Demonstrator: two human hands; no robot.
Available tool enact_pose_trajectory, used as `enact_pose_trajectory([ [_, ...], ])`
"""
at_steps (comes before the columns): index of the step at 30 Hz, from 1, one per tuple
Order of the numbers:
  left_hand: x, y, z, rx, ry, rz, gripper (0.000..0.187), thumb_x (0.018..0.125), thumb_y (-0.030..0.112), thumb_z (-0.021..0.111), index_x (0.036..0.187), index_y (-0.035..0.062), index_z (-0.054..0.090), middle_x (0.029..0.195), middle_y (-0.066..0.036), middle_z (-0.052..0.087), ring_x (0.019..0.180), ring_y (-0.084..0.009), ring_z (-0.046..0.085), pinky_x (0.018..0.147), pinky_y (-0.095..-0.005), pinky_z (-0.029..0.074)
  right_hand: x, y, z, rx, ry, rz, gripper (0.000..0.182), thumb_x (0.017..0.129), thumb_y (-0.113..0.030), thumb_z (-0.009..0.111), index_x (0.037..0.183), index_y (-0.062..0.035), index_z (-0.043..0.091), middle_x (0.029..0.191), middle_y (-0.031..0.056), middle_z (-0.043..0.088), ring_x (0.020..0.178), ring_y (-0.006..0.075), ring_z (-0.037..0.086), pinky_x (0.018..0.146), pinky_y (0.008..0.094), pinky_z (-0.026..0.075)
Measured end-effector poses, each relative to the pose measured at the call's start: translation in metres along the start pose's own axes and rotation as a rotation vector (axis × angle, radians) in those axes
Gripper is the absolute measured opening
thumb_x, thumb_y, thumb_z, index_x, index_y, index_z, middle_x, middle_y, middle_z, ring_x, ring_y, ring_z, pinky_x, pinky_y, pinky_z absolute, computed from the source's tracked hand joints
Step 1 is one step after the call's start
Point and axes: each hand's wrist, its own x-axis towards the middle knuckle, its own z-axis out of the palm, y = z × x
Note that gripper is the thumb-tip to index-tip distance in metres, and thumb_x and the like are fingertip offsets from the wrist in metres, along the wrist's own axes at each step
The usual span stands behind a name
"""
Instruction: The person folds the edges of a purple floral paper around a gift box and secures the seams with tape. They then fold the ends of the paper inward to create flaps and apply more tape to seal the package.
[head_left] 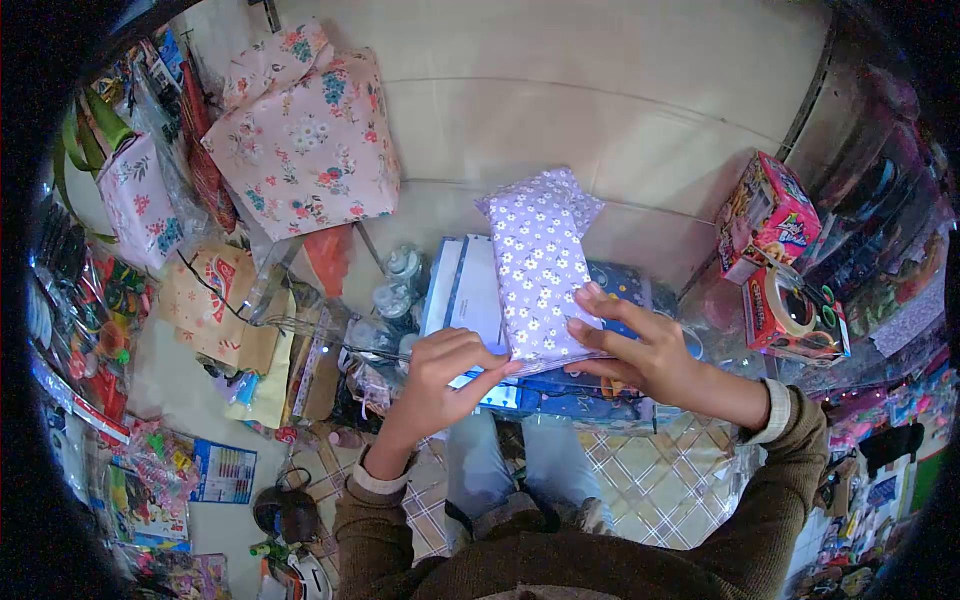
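Note:
A flat package in purple paper with white daisies (540, 270) lies at the middle, its far end folded into flared corners. My left hand (445, 380) pinches the package's near left corner between thumb and fingers. Over the near right part, my right hand (645, 350) rests with its fingers spread, fingertips touching the paper and thumb at the near edge. White and blue flat boxes or sheets (465, 290) lie under and left of the package, and a dark blue patterned item (610, 400) shows beneath it.
A large pink floral wrapped package (310, 140) stands at the back left. On the right are a pink box (768, 215) and a red box (800, 320) holding a tape roll and scissors. Brown paper bags (215, 305) lie left. Packaged goods crowd both sides.

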Motion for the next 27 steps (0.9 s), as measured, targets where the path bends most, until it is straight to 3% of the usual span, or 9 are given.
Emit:
enact_pose_trajectory([
  [5, 0.002, 0.005, -0.003, 0.029, -0.030, 0.012, 0.009, 0.076, 0.002, 0.074, 0.079, 0.0026, 0.066, 0.068, -0.008, 0.060, 0.060, -0.0225, 0.056, 0.057, -0.0330, 0.041, 0.002, -0.001, -0.002, -0.005, 0.004, -0.013, 0.047, 0.074, -0.023, 0.079, 0.117, -0.0123, 0.065, 0.124, 0.0134, 0.060, 0.112, 0.0302, 0.062, 0.087, 0.0377, 0.056],
  [11, -0.004, 0.003, -0.014, 0.014, -0.124, -0.017, 0.011, 0.078, 0.002, 0.072, 0.087, 0.0027, 0.066, 0.074, -0.009, 0.060, 0.068, -0.0240, 0.057, 0.067, -0.0339, 0.042, 0.003, -0.004, -0.001, -0.008, 0.013, -0.007, 0.047, 0.074, -0.023, 0.079, 0.117, -0.0116, 0.064, 0.123, 0.0139, 0.060, 0.112, 0.0307, 0.062, 0.087, 0.0377, 0.056],
  [17, 0.004, 0.011, -0.013, 0.150, -0.053, 0.051, 0.012, 0.078, 0.013, 0.075, 0.082, 0.0063, 0.066, 0.072, -0.005, 0.060, 0.067, -0.0212, 0.057, 0.067, -0.0317, 0.041, 0.002, -0.004, 0.000, -0.003, 0.015, 0.012, 0.047, 0.075, -0.024, 0.078, 0.118, -0.0109, 0.064, 0.125, 0.0148, 0.059, 0.114, 0.0314, 0.061, 0.087, 0.0382, 0.056],
  [19, 0.006, 0.010, -0.004, 0.262, -0.032, 0.084, 0.019, 0.074, 0.017, 0.079, 0.076, 0.0070, 0.063, 0.069, -0.004, 0.060, 0.064, -0.0214, 0.056, 0.065, -0.0332, 0.040, 0.002, -0.004, 0.000, 0.015, 0.019, 0.020, 0.047, 0.076, -0.024, 0.078, 0.119, -0.0109, 0.063, 0.127, 0.0150, 0.058, 0.116, 0.0319, 0.060, 0.088, 0.0388, 0.055],
  [22, 0.006, 0.003, 0.000, 0.299, -0.067, 0.125, 0.027, 0.069, 0.022, 0.082, 0.068, 0.0079, 0.059, 0.065, -0.003, 0.057, 0.060, -0.0207, 0.054, 0.063, -0.0339, 0.038, 0.005, -0.005, -0.006, 0.008, 0.002, 0.005, 0.049, 0.075, -0.027, 0.078, 0.118, -0.0088, 0.062, 0.123, 0.0142, 0.059, 0.111, 0.0324, 0.062, 0.086, 0.0394, 0.055],
  [27, 0.014, -0.005, -0.006, 0.219, -0.156, 0.112, 0.033, 0.068, 0.024, 0.083, 0.061, 0.0091, 0.054, 0.060, -0.002, 0.053, 0.058, -0.0186, 0.052, 0.061, -0.0330, 0.035, 0.010, -0.012, -0.025, 0.025, 0.068, 0.095, 0.048, 0.071, -0.037, 0.080, 0.103, -0.0063, 0.062, 0.104, 0.0110, 0.060, 0.089, 0.0295, 0.065, 0.073, 0.0390, 0.053],
])
